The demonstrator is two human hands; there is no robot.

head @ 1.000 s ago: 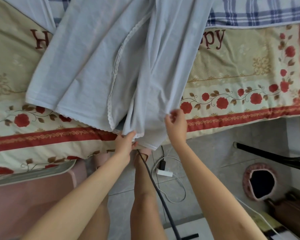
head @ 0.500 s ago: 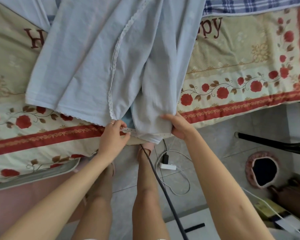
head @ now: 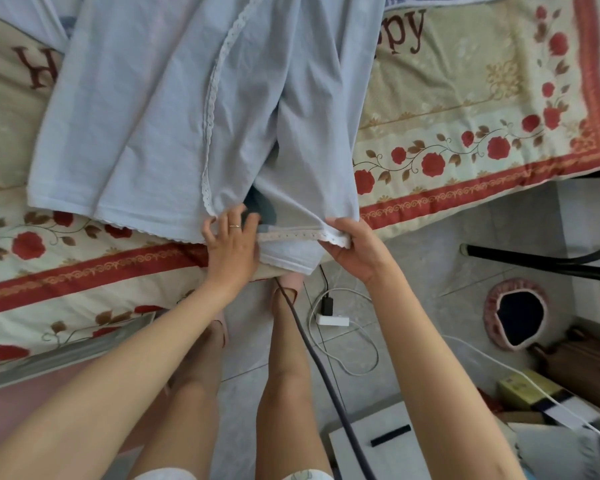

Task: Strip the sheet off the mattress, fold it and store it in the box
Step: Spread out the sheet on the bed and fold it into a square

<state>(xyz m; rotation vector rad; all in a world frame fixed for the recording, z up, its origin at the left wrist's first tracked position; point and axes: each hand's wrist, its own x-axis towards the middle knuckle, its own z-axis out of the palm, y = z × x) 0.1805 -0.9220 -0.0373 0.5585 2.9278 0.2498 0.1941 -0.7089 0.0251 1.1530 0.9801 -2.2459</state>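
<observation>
A pale blue sheet (head: 146,109) with a white lace trim lies partly folded across the bed, its near end hanging over the edge. My left hand (head: 232,240) lies on the sheet's lace hem near the bed edge, its fingers spread and a ring on one. My right hand (head: 352,247) pinches the lace corner of the hem, and the strip of trim runs taut between the two hands. Under the sheet is a cream mattress cover (head: 465,109) with red roses and a red border.
My legs stand on the tiled floor by the bed. A white power strip (head: 331,320) with cables lies by my feet, and a dark cord hangs down in front. A pink-rimmed bin (head: 515,313), a black bar and boxes (head: 523,393) stand at the right.
Both hands have shifted along the hem and apart. The right hand has taken the lace corner and pulled the trim straight, while the left has spread flat on the sheet.
</observation>
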